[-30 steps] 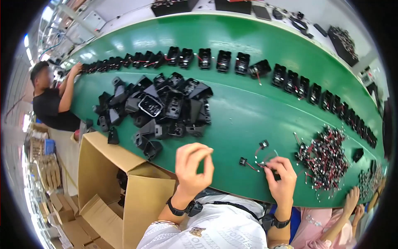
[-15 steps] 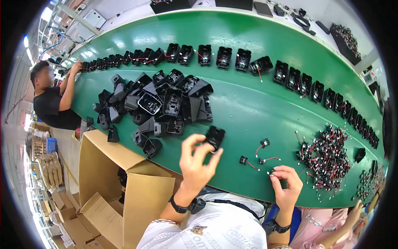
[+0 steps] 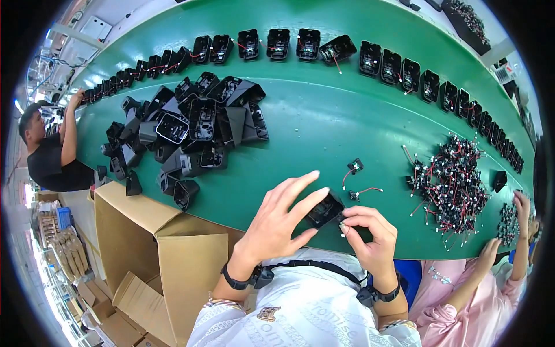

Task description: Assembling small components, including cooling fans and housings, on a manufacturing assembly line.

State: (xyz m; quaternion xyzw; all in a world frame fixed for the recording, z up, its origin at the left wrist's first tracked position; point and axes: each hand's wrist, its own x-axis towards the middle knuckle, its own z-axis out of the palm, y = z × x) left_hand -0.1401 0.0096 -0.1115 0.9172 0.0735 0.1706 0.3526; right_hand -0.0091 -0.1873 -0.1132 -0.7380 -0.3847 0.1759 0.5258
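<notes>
My left hand (image 3: pixel 280 215), its fingers fanned out, grips a black plastic housing (image 3: pixel 325 211) between fingers and thumb at the table's near edge. The housing is tilted, with its hollow side showing. Right beside it, my right hand (image 3: pixel 373 234) pinches a small part with a white end (image 3: pixel 344 227); the fingers cover most of it. Just beyond my hands lie a small black part with a red wire (image 3: pixel 355 165) and a second wired part (image 3: pixel 354 195).
A heap of black housings (image 3: pixel 202 118) lies left; a row of housings (image 3: pixel 278 45) spans the far side. A pile of wired parts (image 3: pixel 454 185) is at right. An open carton (image 3: pixel 193 277) stands below the table edge. Co-workers sit left (image 3: pixel 55 150) and right (image 3: pixel 462 295).
My left hand has brought the housing nearer to me, and my right hand has moved left to meet it. The view has shifted. A third loose wired part no longer shows.
</notes>
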